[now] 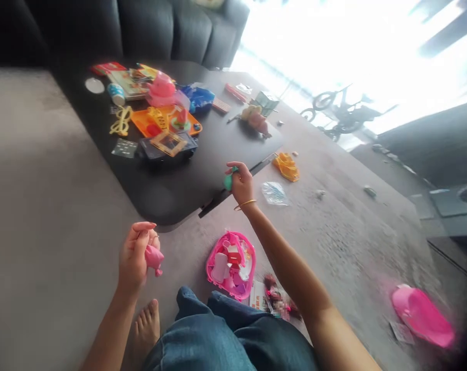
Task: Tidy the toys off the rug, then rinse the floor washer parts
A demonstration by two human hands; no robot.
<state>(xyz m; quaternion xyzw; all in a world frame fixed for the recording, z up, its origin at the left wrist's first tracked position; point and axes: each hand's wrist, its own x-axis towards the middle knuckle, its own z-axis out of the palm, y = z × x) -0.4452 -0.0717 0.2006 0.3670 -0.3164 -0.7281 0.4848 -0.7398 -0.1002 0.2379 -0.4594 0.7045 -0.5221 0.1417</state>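
Low on the left, my left hand is closed around a small pink balloon-like thing, which has a little nub at its lower end. My right hand, a thin gold bangle on its wrist, reaches over the near edge of the dark table. Its fingers are closed on a small green balloon-like thing, partly covered by them. Below and between the hands, a pink case full of small pink, white and red toy pieces lies on the floor.
An orange tray, a pink toy, a paper cup and books crowd the table. On the floor lie a yellow bag, clear plastic wrapping and a pink tub. A black sofa stands behind.
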